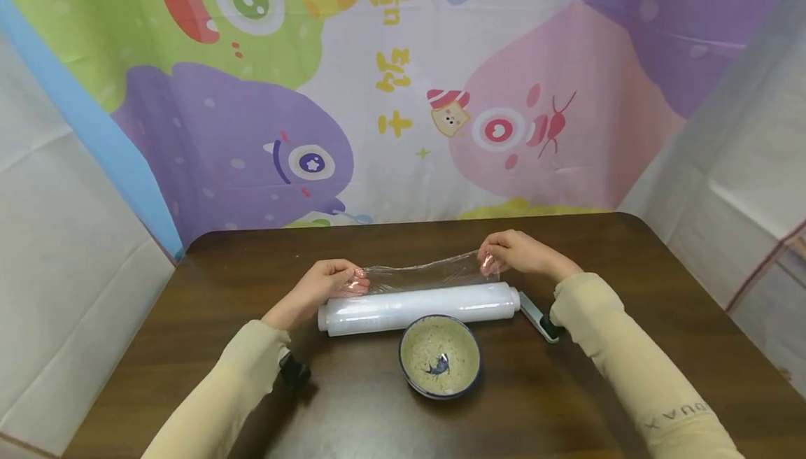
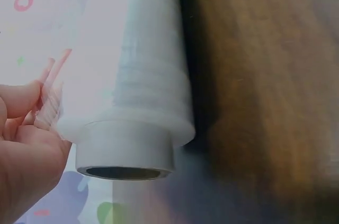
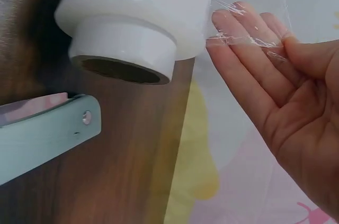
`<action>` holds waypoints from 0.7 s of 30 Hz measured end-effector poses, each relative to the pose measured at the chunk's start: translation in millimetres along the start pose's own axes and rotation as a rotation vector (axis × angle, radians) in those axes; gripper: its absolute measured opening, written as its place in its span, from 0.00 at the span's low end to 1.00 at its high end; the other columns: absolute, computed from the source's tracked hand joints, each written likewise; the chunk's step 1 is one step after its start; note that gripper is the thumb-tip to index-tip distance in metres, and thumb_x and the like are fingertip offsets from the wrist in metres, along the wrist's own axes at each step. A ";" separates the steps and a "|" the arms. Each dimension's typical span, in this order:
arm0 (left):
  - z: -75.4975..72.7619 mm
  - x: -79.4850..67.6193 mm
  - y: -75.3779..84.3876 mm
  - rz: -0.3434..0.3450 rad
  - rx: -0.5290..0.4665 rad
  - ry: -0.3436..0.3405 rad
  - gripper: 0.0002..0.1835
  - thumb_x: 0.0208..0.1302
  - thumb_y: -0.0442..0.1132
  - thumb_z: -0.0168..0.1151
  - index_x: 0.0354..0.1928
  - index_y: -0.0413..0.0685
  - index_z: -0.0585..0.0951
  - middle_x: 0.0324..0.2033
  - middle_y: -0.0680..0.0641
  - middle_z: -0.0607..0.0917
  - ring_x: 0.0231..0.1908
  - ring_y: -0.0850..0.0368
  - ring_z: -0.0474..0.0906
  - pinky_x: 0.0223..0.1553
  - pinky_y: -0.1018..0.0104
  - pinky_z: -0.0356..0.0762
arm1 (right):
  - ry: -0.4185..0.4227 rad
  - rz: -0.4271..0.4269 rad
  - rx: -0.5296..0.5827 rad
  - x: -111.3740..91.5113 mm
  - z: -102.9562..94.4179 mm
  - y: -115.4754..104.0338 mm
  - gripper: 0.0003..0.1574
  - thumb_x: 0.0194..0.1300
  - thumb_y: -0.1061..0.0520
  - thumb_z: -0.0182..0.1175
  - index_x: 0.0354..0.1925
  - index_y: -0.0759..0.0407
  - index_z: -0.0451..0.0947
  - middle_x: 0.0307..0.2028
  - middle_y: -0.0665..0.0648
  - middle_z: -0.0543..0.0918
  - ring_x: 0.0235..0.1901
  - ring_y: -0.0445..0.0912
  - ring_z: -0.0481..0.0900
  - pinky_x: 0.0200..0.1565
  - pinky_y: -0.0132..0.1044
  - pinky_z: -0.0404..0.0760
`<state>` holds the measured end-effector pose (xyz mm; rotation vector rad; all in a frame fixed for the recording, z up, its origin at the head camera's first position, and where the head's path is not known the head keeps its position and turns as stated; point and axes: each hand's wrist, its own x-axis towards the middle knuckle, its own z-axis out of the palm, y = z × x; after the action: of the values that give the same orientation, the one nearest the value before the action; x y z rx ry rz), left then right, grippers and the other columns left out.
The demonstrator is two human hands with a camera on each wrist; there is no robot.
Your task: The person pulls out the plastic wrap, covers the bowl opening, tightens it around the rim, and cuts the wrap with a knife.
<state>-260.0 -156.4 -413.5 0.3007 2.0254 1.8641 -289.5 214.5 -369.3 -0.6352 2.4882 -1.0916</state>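
Observation:
A roll of plastic wrap (image 1: 418, 308) lies across the table, and a clear sheet (image 1: 428, 276) of its film stretches up from the far side. At the sheet's left corner my left hand (image 1: 324, 283) pinches the film between thumb and fingers. My right hand (image 1: 519, 252) pinches the opposite corner; in the right wrist view its thumb presses the film against the index finger while the other fingers extend behind it. Just in front of the roll stands a speckled bowl (image 1: 440, 357) with a dark blue rim and a blue mark inside.
A pale green folding knife or cutter (image 1: 538, 318) lies right of the roll, partly beside the right sleeve; its exact kind is unclear. The dark wooden table (image 1: 352, 410) ends at a cartoon-printed curtain (image 1: 403, 186). White panels (image 1: 69, 249) flank both sides.

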 end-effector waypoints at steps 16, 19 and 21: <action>-9.8 29.9 20.6 -0.041 0.016 0.058 0.16 0.69 0.30 0.42 0.49 0.21 0.70 0.33 0.41 0.84 0.33 0.55 0.83 0.41 0.60 0.79 | -0.041 0.099 0.272 23.4 -18.2 1.8 0.18 0.72 0.63 0.38 0.46 0.79 0.65 0.31 0.66 0.80 0.31 0.53 0.83 0.36 0.47 0.81; -12.1 33.9 29.2 -0.043 0.043 0.068 0.16 0.69 0.31 0.42 0.49 0.22 0.70 0.33 0.41 0.84 0.36 0.49 0.83 0.43 0.56 0.78 | -0.043 0.098 0.293 25.7 -23.5 0.1 0.18 0.72 0.62 0.37 0.46 0.79 0.65 0.33 0.68 0.80 0.32 0.52 0.83 0.38 0.48 0.80; -14.3 36.1 34.2 -0.027 0.069 0.071 0.16 0.69 0.31 0.42 0.50 0.22 0.70 0.34 0.40 0.83 0.39 0.45 0.82 0.45 0.54 0.76 | -0.035 0.093 0.294 27.5 -27.1 -1.1 0.18 0.72 0.62 0.37 0.46 0.78 0.66 0.34 0.71 0.79 0.32 0.52 0.83 0.38 0.48 0.80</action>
<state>-301.7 -151.6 -383.3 0.2272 2.1330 1.8154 -325.3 215.5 -354.8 -0.4431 2.2416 -1.3611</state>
